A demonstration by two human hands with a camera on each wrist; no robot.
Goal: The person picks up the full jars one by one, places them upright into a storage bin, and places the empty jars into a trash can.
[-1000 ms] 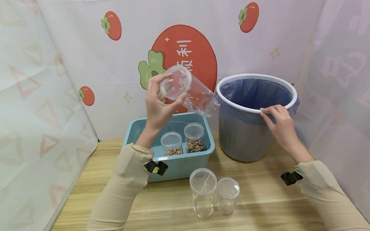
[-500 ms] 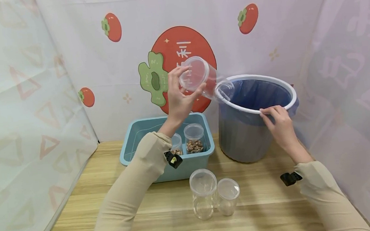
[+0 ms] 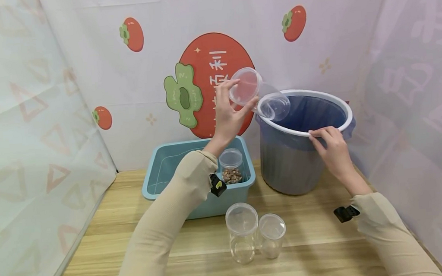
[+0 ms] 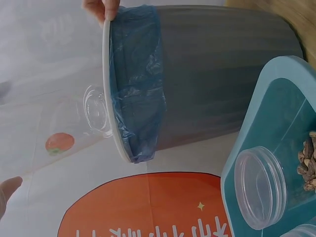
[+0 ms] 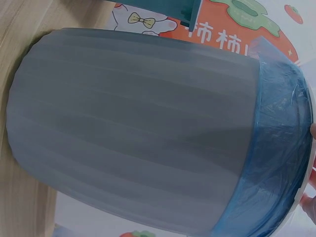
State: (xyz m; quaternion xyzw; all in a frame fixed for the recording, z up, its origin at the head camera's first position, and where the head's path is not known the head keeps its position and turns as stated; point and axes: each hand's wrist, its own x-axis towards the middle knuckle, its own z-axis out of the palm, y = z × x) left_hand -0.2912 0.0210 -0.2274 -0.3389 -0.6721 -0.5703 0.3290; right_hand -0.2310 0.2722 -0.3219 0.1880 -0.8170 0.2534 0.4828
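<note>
My left hand (image 3: pixel 229 115) grips a clear lidded plastic jar (image 3: pixel 274 105) around its lid end. The jar is tilted, and its base reaches over the left side of the white rim of a grey bin (image 3: pixel 287 163). Nothing shows inside the jar. In the left wrist view the jar's base (image 4: pixel 96 109) overlaps the rim, and whether they touch I cannot tell. My right hand (image 3: pixel 335 153) pinches the bin's front rim, over which a blue liner bag (image 4: pixel 136 84) is folded.
A blue tub (image 3: pixel 149 171) left of the bin holds a lidded jar of brown shelled-looking pieces (image 3: pixel 231 174); a second jar there is hidden by my left arm. Two clear lidded jars, a taller one (image 3: pixel 242 236) and a shorter one (image 3: pixel 272 238), stand on the wooden table in front.
My left hand has carried the jar to the right, from above the tub to the bin's rim. My right hand has stayed on the rim.
</note>
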